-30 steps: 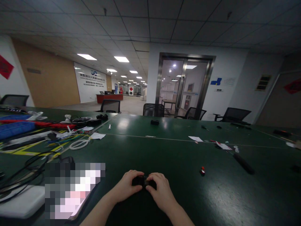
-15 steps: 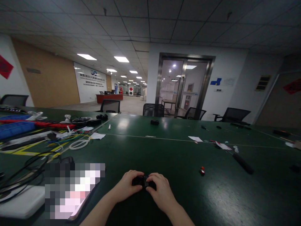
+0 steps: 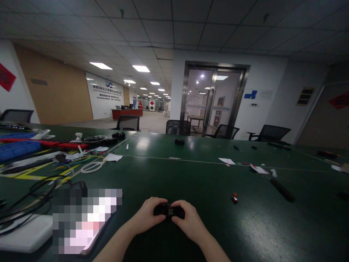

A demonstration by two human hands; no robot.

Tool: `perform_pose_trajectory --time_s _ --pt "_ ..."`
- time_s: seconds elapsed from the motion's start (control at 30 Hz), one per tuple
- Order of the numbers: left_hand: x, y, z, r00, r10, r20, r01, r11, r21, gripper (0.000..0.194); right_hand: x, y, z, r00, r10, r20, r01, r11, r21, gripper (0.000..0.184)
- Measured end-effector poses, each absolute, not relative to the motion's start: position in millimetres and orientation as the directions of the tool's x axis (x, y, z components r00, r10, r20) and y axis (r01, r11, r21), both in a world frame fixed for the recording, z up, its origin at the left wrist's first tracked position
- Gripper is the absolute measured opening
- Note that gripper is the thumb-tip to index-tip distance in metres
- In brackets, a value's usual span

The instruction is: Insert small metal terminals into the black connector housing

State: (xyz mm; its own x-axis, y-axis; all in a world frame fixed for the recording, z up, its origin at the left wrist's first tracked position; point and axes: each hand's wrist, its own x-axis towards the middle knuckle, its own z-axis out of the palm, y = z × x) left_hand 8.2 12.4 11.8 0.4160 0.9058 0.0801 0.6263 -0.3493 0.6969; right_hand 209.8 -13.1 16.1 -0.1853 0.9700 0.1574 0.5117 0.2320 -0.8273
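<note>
Dark green tabletop [image 3: 196, 182] stretches from near to far. At its near middle, the left hand [image 3: 152, 210] and the right hand [image 3: 185, 213] grip a small black object [image 3: 170, 210] between them, each holding one end. To their right lies a small red-and-white piece [image 3: 235, 198], and farther right a black handle [image 3: 282, 190]. To their left is a bright slab [image 3: 91, 227], blurred out, with a white box [image 3: 29, 236] at the near left and a coiled white cable [image 3: 92, 171] beyond. Straight ahead, on the far side, a black block [image 3: 179, 142] sits before chairs [image 3: 178, 127] and a glass door [image 3: 198, 92].
</note>
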Motion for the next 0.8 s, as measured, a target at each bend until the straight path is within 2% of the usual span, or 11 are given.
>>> perform_pose_trajectory --time_s 0.5,0.7,0.8 --pt "10.8 12.0 12.6 0.406 0.908 0.104 0.629 -0.36 0.689 0.055 209.6 -16.2 18.8 -0.158 0.979 0.126 0.5 0.189 -0.845 0.028" --pt "9.9 11.8 13.8 0.426 0.9 0.096 0.627 -0.37 0.686 0.041 210.2 -15.5 15.5 -0.14 0.981 0.136 0.472 0.187 -0.862 0.03" --pt "10.0 9.7 18.2 0.407 0.911 0.066 0.632 -0.333 0.7 0.04 210.4 -14.3 15.8 -0.155 0.981 0.119 0.491 0.181 -0.852 0.033"
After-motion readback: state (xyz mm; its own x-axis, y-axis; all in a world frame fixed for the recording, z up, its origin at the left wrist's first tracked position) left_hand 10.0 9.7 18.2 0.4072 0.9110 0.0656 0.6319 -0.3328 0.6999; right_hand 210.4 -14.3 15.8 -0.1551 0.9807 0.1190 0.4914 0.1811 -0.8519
